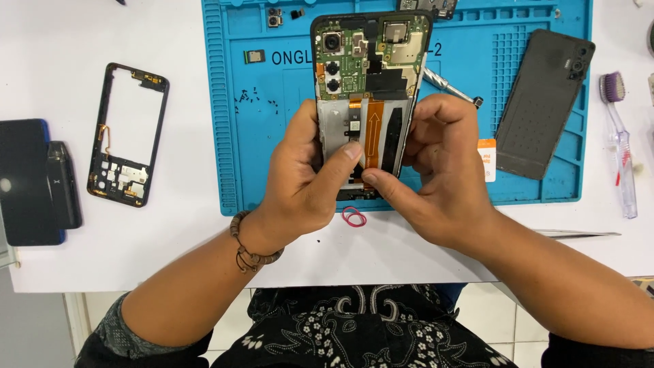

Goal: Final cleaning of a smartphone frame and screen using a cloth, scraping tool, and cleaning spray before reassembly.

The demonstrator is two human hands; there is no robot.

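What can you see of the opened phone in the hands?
The phone has its back off, upright above the blue mat. A green circuit board with camera lenses and metal shields fills the top; below, an orange ribbon cable runs down a grey metal bay. The left hand and right hand grip its lower half, thumbs pressing near the bottom.

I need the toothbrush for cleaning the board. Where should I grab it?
Grip the toothbrush by its clear handle's lower half, coming from the right. It lies flat on the bare table, bristles at the far end, with the mat edge close along its left.
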